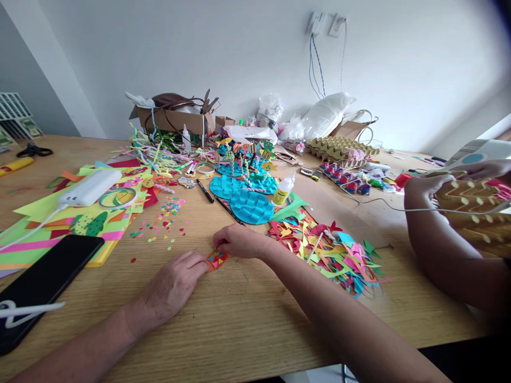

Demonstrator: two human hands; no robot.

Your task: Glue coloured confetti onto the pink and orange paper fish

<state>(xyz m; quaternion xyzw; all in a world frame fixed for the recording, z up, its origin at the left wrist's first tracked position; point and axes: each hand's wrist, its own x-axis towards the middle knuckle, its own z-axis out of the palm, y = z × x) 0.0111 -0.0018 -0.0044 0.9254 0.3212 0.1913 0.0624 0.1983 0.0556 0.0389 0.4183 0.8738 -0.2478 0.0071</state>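
A small orange paper cutout (216, 261) with blue, yellow and pink bits on it lies on the table between my hands. My left hand (173, 282) has its fingers pressed together at the cutout's left edge. From above, the fingers of my right hand (241, 242) are bent in a pinch at its upper edge; the fingertips are partly hidden. Just beyond are blue woven paper ovals (251, 207), a white glue bottle (283, 190) and a black marker (205, 191). Colourful paper scraps (327, 250) are heaped to the right of my right hand.
Coloured paper sheets (91, 247), a power bank (91, 187), a tape roll (117, 198) and a black phone (50, 287) lie at left. Paper dots (171, 207) are scattered nearby. At right, a co-worker's arms (429, 234) hold an egg carton (459, 213). A cable (391, 206) crosses there.
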